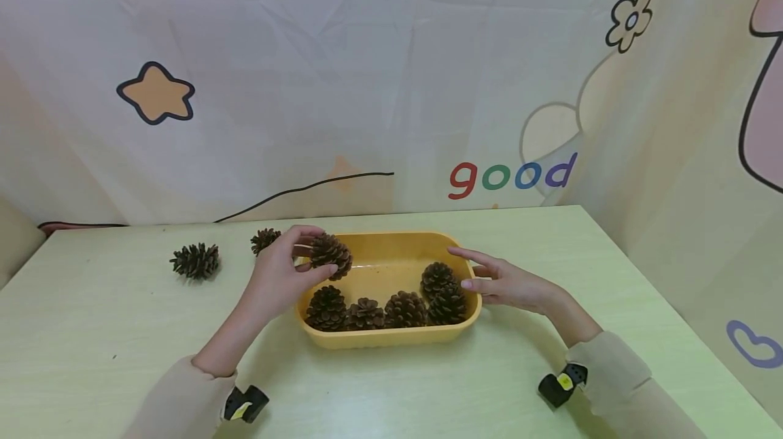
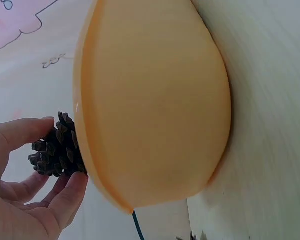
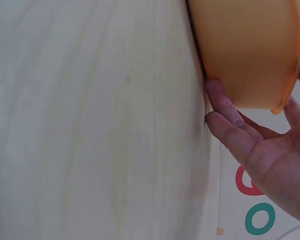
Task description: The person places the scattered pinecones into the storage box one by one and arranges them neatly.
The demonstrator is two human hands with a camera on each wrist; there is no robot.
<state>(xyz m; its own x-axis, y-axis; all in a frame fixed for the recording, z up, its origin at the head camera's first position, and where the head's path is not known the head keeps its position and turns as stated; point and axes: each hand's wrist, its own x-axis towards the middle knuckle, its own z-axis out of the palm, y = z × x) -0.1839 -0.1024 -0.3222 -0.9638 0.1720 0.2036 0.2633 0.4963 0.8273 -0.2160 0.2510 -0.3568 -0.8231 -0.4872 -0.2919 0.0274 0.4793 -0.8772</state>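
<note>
Filling seemed underway near the counter's far edge (image 1: 526, 218): the left hand (image 1: 283, 274) pinched a pinecone (image 1: 332, 255) over the basin (image 1: 391, 338); the right hand (image 1: 512, 283), fingers extended, touched its side; lowering seemed due.

Tub (image 1: 387, 339) on counter (image 1: 379, 391), curtain (image 1: 379, 85) behind counter. In tub: four pine cones (image 1: 404, 310) in row along near side, fifth cone (image 1: 438, 278) just behind row's right end. Left hand (image 1: 283, 274) at tub's left end, held cone (image 1: 332, 257) above it. Right hand (image 1: 510, 283) against tub's right end. On counter, left of tub: inner cone (image 1: 264, 240) (partly behind left hand), outer cone (image 1: 196, 261) farther left.
</note>
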